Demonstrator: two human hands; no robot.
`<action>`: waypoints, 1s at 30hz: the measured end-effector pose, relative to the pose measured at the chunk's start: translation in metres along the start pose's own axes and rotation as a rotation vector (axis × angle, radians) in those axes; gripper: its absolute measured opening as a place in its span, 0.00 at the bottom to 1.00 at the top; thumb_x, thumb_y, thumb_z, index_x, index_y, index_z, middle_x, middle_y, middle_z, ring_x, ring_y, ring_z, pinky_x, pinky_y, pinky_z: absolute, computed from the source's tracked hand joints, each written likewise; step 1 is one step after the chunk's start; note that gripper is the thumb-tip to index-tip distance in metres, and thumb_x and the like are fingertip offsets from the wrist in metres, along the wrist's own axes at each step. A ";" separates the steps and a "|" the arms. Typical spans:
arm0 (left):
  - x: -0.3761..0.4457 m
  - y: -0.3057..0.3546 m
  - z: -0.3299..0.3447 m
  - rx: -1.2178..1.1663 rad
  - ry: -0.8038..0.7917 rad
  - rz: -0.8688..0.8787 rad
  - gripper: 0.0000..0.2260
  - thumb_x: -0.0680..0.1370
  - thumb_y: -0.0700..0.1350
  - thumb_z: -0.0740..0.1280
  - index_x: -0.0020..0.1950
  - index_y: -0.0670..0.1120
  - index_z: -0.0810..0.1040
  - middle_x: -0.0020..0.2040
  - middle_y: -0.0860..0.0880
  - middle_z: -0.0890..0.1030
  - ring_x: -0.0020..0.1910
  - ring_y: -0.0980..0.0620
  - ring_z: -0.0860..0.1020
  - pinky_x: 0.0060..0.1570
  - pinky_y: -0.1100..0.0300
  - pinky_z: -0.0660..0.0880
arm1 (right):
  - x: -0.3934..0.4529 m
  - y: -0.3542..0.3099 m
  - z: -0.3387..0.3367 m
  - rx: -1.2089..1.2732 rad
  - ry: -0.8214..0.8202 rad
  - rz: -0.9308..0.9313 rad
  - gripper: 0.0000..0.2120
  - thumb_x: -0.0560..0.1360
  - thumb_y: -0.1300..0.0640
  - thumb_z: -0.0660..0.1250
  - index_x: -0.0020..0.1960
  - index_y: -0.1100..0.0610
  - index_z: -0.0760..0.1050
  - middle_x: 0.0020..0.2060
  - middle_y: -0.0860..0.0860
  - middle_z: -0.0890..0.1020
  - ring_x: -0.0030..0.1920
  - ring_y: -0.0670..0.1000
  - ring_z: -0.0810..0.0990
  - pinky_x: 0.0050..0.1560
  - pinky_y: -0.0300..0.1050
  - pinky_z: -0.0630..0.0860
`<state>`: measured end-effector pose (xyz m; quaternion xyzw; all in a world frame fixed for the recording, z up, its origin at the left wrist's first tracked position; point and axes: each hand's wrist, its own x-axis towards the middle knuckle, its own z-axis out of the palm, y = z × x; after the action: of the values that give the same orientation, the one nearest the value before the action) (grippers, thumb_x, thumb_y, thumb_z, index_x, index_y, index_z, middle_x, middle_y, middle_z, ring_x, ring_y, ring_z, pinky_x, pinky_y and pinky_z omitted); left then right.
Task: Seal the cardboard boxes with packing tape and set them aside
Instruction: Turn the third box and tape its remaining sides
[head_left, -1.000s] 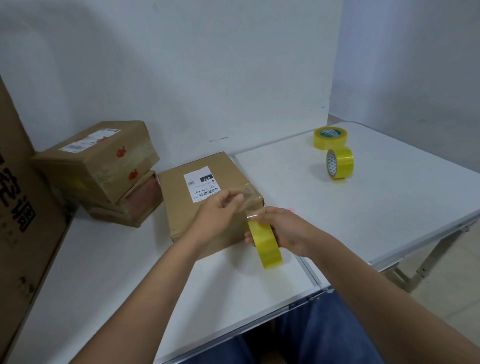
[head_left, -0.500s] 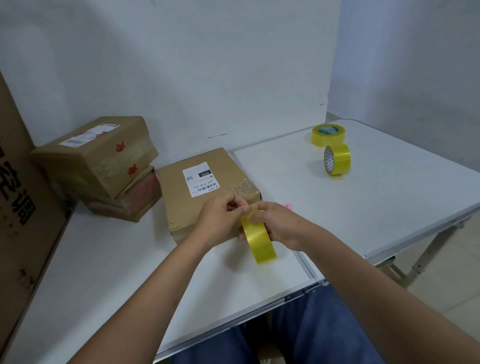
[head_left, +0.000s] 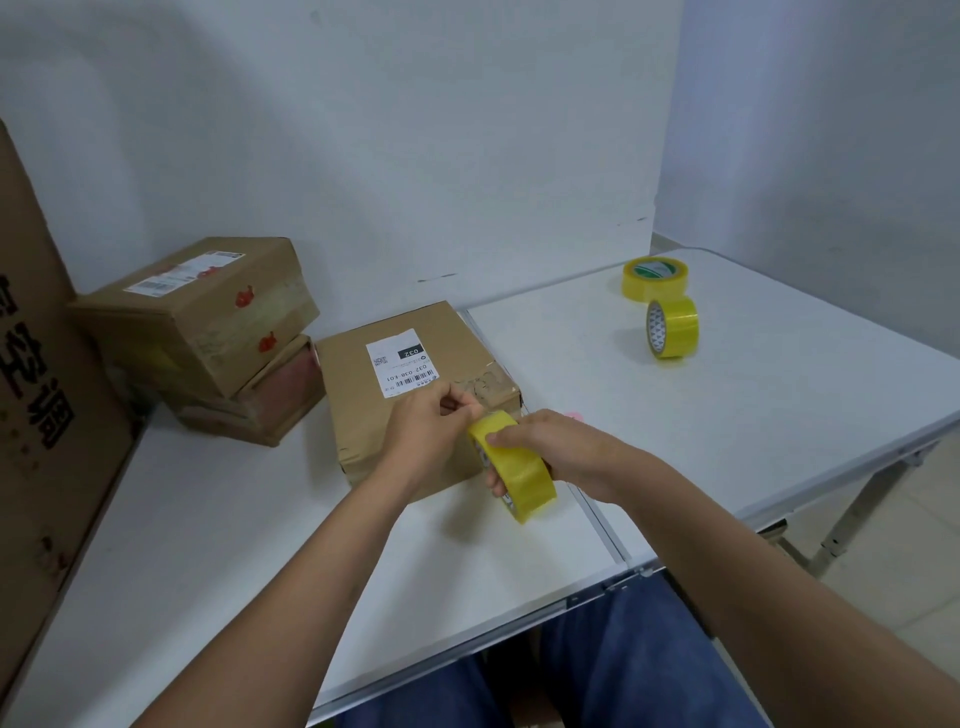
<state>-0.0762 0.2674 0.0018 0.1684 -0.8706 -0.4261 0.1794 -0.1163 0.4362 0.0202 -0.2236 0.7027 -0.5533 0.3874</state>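
Observation:
A flat cardboard box (head_left: 410, 379) with a white shipping label lies on the white table (head_left: 753, 415) in front of me. My right hand (head_left: 550, 452) grips a yellow tape roll (head_left: 514, 467) just off the box's near right corner. My left hand (head_left: 431, 431) hovers over the box's near edge, its fingertips pinched at the top of the roll where the tape end is; the end itself is too small to make out. Two more cardboard boxes (head_left: 202, 312) are stacked at the back left.
Two spare yellow tape rolls sit at the back right, one lying flat (head_left: 655, 278) and one standing on edge (head_left: 671, 327). A tall cardboard sheet (head_left: 41, 395) with printed characters leans at the left edge. A seam (head_left: 597, 514) splits the table beside the box.
My hands have drawn together at the roll. The roll has tilted and moved slightly toward me, away from the box's corner.

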 end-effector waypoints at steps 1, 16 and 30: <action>0.003 0.000 -0.002 -0.002 0.001 -0.003 0.01 0.74 0.42 0.72 0.43 0.46 0.82 0.42 0.51 0.83 0.40 0.56 0.78 0.45 0.62 0.74 | 0.000 -0.001 -0.002 -0.015 0.002 0.011 0.14 0.79 0.56 0.62 0.56 0.67 0.77 0.43 0.61 0.84 0.41 0.56 0.83 0.53 0.51 0.79; 0.063 0.003 -0.016 -0.225 0.036 -0.021 0.03 0.74 0.45 0.73 0.41 0.50 0.82 0.42 0.53 0.83 0.44 0.54 0.79 0.47 0.57 0.74 | 0.006 0.004 -0.007 0.134 0.145 0.195 0.16 0.82 0.53 0.59 0.44 0.63 0.75 0.27 0.53 0.82 0.27 0.48 0.80 0.31 0.37 0.78; 0.099 -0.022 -0.007 -0.152 0.030 -0.062 0.02 0.76 0.43 0.72 0.44 0.48 0.81 0.44 0.52 0.81 0.41 0.57 0.75 0.37 0.67 0.70 | 0.036 -0.013 -0.004 0.045 0.177 0.240 0.15 0.82 0.53 0.55 0.54 0.65 0.72 0.35 0.60 0.82 0.30 0.54 0.80 0.40 0.44 0.78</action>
<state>-0.1572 0.2055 0.0052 0.1875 -0.8273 -0.4936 0.1916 -0.1427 0.4081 0.0226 -0.0796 0.7432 -0.5362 0.3922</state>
